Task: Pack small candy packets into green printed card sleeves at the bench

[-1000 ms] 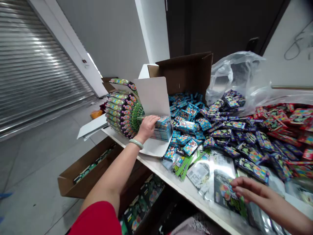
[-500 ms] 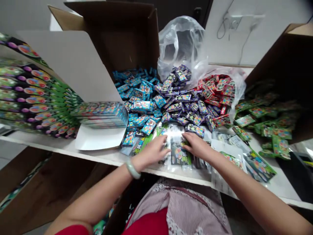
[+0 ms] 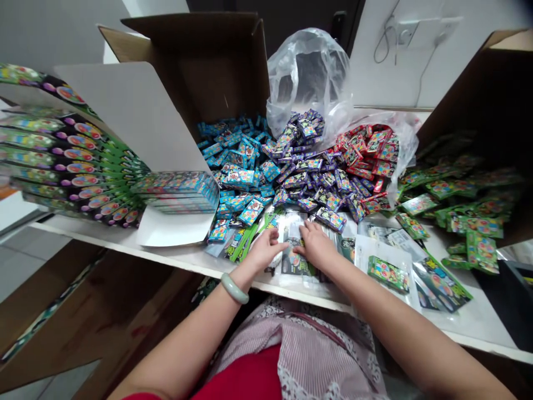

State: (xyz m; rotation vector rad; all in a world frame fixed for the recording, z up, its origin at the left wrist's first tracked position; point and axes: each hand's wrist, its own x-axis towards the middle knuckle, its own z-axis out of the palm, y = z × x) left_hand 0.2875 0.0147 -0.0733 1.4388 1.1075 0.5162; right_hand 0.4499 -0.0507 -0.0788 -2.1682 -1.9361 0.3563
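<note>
Touching plastic sleeve | left hand, right hand both open | table edge just below | blue packets just ahead

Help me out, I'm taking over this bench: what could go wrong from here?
The stacked blue boxes on the white card sit near the table's front edge, so a nudge might send them off it. The loose blue packets could slide onto the clear-sleeved pack between the left hand and right hand, mixing types.
</note>
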